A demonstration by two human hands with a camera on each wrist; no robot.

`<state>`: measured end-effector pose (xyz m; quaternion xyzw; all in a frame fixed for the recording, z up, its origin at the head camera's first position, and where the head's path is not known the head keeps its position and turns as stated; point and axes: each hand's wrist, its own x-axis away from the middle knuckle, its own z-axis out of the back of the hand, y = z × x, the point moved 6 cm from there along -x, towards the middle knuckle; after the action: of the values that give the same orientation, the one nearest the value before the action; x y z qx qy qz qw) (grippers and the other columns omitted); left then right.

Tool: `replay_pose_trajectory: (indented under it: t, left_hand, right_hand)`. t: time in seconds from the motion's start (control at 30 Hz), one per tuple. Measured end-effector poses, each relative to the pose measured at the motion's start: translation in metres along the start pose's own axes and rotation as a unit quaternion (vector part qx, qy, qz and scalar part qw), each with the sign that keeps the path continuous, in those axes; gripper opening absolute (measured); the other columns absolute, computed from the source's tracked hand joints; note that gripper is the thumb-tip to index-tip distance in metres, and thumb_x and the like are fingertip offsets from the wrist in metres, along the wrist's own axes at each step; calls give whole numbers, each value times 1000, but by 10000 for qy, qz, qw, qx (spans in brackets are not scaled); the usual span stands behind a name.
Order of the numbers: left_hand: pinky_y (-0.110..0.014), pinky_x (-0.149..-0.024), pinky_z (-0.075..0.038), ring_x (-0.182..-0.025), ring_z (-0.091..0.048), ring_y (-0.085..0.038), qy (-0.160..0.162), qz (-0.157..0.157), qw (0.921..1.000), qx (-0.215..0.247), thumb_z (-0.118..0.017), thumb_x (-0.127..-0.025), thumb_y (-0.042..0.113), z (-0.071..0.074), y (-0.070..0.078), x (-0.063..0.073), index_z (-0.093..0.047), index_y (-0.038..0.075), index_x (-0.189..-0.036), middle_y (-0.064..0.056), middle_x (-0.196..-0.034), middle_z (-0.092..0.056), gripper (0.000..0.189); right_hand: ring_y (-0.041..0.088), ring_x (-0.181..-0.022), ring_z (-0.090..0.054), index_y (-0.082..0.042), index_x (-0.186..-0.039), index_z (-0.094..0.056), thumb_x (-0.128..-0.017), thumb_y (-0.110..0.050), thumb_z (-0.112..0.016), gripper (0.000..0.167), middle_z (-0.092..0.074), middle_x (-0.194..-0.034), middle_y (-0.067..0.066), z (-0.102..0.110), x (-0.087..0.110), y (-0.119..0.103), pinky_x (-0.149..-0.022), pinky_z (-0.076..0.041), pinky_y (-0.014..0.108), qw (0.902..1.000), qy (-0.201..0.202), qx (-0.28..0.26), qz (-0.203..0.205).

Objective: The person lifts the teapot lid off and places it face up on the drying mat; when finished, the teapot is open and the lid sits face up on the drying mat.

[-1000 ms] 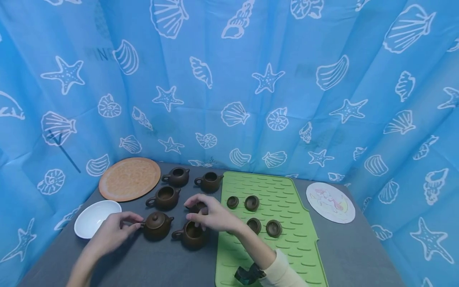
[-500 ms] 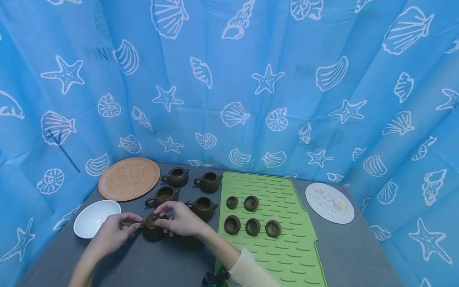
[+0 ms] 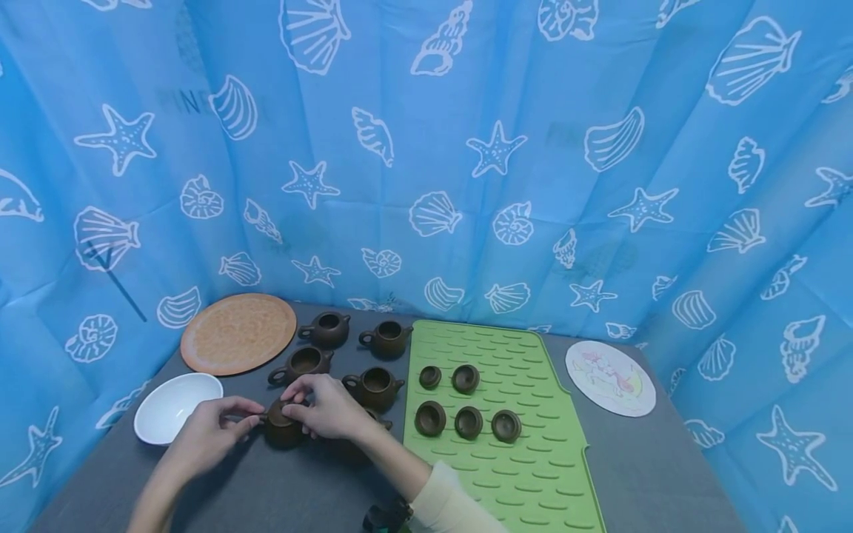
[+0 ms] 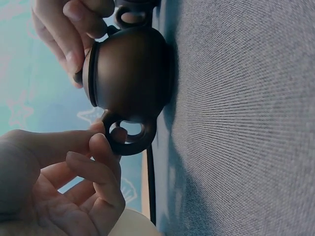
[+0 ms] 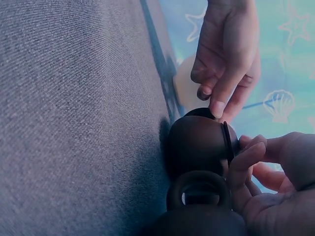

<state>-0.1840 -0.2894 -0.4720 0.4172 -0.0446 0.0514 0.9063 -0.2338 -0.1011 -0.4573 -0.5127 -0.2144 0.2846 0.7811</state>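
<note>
A small dark brown teapot stands on the grey cloth at the left front, its lid seated on the rim. My left hand pinches the loop handle between thumb and forefinger. From the other side my right hand holds the lid's knob in its fingertips. Behind and to the right stand several lidless teapots, among them one teapot just beyond my right hand. Another teapot, close beside the lidded one, is mostly hidden under my right forearm in the head view.
A green mat to the right carries several small brown lids lying upside down. Near my left hand stands a white bowl, with a round tan board behind it. At far right lies a round picture plate.
My right hand has moved left from above the lidless teapots to the lidded teapot's knob, uncovering the teapot behind and a lid on the mat. My left hand has kept its hold.
</note>
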Motion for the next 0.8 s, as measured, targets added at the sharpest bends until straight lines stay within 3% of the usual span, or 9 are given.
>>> replay_pose_trajectory:
  t: [0.3,0.47,0.67,0.8]
  left_hand:
    - [-27,-62,-53,-79,-69,-18,-8,58,10000,17,-70,-103,5,-1,0,-1,-76,-2,-120,-12,-104,-80,19]
    - [-27,-62,-52,-79,-68,-17,-6,155,9999,-20,-69,-104,7,-1,0,0,-76,-1,-122,-12,-105,-79,21]
    - [-27,-62,-53,-78,-69,-16,7,114,9999,-46,-69,-104,7,-2,-1,1,-76,0,-120,-10,-104,-80,19]
    - [-27,-61,-52,-78,-69,-17,35,71,10000,-37,-69,-103,6,-2,0,1,-77,0,-119,-10,-103,-80,18]
  right_hand:
    - [7,-52,-54,-9,-117,-73,-105,-15,-72,14,-58,-90,-8,5,5,1,-49,-45,19,9986,-54,-518,130]
    - [8,-54,-55,-10,-117,-73,-105,-18,-72,14,-59,-98,-7,13,18,-2,-53,-48,22,9981,-176,-562,196]
    - [6,-62,-55,-11,-120,-72,-107,-22,-70,17,-58,-117,-1,39,43,-8,-58,-47,20,9983,52,-473,339]
    - [7,-59,-51,-8,-125,-70,-108,-18,-68,19,-64,-101,6,64,60,-7,-56,-43,21,9975,216,-446,507]
